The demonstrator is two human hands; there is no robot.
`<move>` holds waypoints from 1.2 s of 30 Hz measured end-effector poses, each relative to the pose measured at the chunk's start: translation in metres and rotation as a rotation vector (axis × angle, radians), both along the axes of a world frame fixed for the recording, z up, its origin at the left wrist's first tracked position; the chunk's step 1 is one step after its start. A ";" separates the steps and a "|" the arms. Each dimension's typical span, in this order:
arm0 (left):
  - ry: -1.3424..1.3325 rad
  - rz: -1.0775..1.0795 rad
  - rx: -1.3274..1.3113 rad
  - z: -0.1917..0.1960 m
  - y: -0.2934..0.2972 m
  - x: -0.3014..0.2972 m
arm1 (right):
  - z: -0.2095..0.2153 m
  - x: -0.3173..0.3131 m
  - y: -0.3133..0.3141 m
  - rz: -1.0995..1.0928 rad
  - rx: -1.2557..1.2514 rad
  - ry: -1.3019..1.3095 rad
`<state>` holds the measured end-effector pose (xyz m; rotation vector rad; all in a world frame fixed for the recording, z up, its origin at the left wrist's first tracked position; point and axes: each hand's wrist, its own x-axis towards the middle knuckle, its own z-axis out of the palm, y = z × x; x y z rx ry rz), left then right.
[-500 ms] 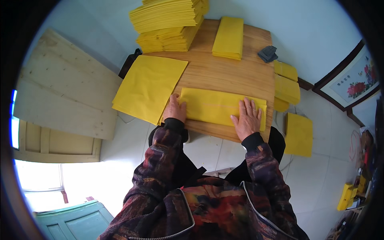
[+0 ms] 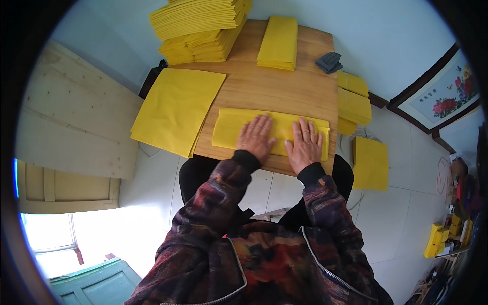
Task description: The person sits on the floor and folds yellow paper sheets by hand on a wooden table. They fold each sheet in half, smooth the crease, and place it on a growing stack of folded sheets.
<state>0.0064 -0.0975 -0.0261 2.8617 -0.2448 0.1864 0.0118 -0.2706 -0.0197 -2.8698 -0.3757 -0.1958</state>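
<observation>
A folded yellow paper sheet (image 2: 229, 129) lies along the near edge of a small wooden table (image 2: 274, 84). My left hand (image 2: 255, 137) presses flat on its middle, fingers spread. My right hand (image 2: 305, 144) lies flat beside it on the same sheet, close to the left hand. Neither hand grips anything. A stack of unfolded yellow sheets (image 2: 175, 109) hangs over the table's left edge. At the table's far side sits a pile of folded yellow sheets (image 2: 278, 43).
A tall heap of yellow paper (image 2: 201, 23) fills the far left corner. A dark cloth (image 2: 329, 62) lies at the far right. More yellow stacks (image 2: 353, 99) and a flat yellow sheet (image 2: 370, 162) lie to the right, off the table. Pale wooden boards (image 2: 76, 117) lean at left.
Both hands have slid inward along the folded sheet, from near its ends toward its middle, and now lie side by side.
</observation>
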 end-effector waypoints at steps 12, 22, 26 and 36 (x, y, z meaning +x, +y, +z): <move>0.034 0.172 0.053 -0.004 0.063 0.002 | 0.003 0.000 -0.062 -0.233 0.013 -0.017; 0.110 0.185 0.129 0.002 0.061 0.006 | -0.005 0.010 0.084 0.212 0.167 0.059; 0.094 0.177 0.146 -0.002 0.064 0.005 | -0.008 0.010 0.039 0.120 0.178 0.003; 0.075 0.184 0.138 -0.009 0.067 0.008 | -0.011 0.005 -0.065 -0.044 0.098 -0.057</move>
